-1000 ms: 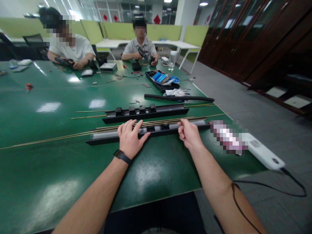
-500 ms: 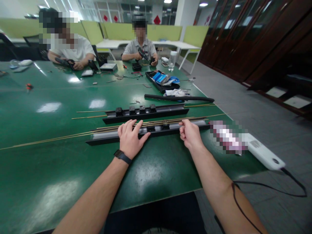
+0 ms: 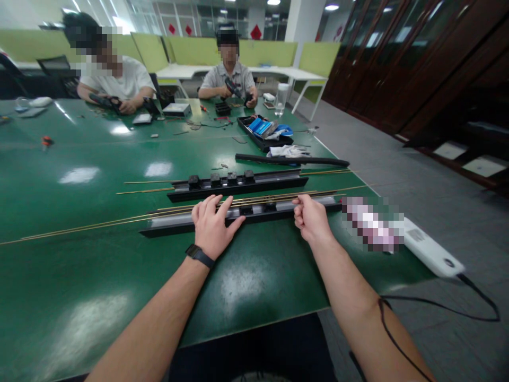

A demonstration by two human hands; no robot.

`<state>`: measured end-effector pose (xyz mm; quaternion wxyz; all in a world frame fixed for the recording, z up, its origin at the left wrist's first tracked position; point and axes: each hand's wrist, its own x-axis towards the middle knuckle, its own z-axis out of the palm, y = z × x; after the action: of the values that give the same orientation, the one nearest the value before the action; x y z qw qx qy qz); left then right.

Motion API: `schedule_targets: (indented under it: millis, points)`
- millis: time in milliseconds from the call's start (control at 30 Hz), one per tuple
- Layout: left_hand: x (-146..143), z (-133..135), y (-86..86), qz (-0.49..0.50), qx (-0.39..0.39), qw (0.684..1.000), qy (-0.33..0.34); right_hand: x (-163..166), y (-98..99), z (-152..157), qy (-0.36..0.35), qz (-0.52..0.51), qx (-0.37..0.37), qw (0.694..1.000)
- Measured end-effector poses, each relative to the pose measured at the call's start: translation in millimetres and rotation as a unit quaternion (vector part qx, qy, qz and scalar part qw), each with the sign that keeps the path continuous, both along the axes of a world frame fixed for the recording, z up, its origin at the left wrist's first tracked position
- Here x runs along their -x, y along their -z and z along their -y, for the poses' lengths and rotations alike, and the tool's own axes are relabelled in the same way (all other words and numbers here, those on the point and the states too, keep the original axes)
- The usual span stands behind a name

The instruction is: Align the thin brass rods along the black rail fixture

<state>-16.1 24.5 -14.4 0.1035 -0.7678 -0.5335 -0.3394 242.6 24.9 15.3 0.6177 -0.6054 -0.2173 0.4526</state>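
Observation:
A long black rail lies across the green table in front of me, with thin brass rods running along and out of it. My left hand lies flat on the rail, fingers stretched out, a black watch on its wrist. My right hand is closed in a pinch at the rail's right part, gripping the brass rods there. A second black rail with three black blocks on top lies just behind the first.
A black strip and white gloves lie further back, next to a black tray of blue parts. A white device with a cable sits at the table's right edge. Two people work at the far side.
My right hand has slid a little to the right along the rail, still pinching the rods. The left hand has stayed put.

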Motion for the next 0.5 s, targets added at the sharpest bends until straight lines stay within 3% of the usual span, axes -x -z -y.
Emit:
schedule_targets:
  millis: [300, 500]
  points:
    - [-0.3, 0.7, -1.3, 0.007, 0.004, 1.000, 0.004, 5.5, -1.1, 4.0, -0.068, 0.017, -0.003, 0.998]
    - [0.0, 0.4, -0.6, 0.006, 0.004, 1.000, 0.000, 2.1, -0.9, 2.1, -0.017, 0.003, -0.007, 1.000]
